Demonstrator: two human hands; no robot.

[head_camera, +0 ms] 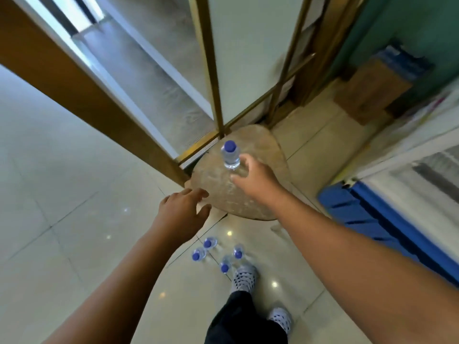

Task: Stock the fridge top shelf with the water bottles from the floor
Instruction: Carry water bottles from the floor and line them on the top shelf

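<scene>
Nearest the camera, at the bottom of the view, a dark trouser leg (244,319) ends in two spotted shoes, one (244,276) stepped forward and the other (280,319) behind it to the right, both on the pale glossy floor tiles (62,219). Just ahead of the forward shoe, four water bottles stand upright on the floor in a loose cluster, each seen from above by its blue cap: one (224,266) right beside the shoe, one (238,253) just past it, and two more (197,255) (209,243) to the left. Both bare forearms reach forward over them. The left hand (182,213) hangs in the air with its fingers spread and loosely curved, holding nothing, its fingertips over the near edge of a round wooden stool top (260,155). The right hand (253,173) is further out, fingers and thumb curled around the lower body of a fifth bottle (231,155), which is upright with its cap toward the camera, over the stool; whether its base rests on the wood is hidden by the hand. To the right lies a blue slatted crate (372,219), blurred. Beyond the stool rise gold-coloured metal frames (211,70) holding pale panels, with a broad wooden door frame (74,83) slanting away to the left.
</scene>
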